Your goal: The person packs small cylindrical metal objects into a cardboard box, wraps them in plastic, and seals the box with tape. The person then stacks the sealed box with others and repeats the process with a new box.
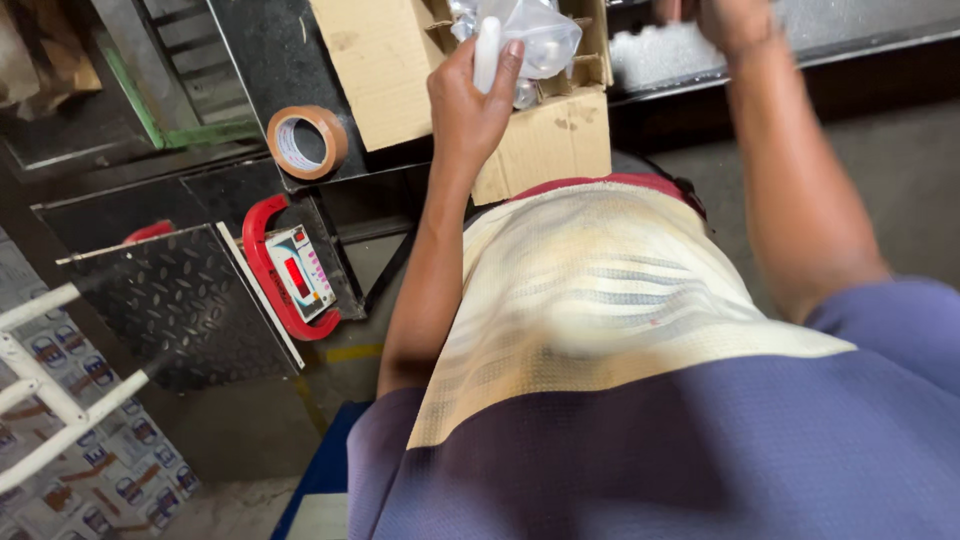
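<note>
**Dark bench, box and tape**

A dark worktop (270,60) carries an open cardboard box (540,140), which sits directly under the fingers (505,65) of the left hand (470,105). A roll of brown packing tape (307,141) lies flat on the same surface, well to the left of those fingers and slightly below them, apart from the box.

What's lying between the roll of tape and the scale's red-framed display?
Nothing: in the head view, only bare dark surface separates the tape roll from the red-framed scale display.

Dim floor, brighter middle, blurred foreground
</note>
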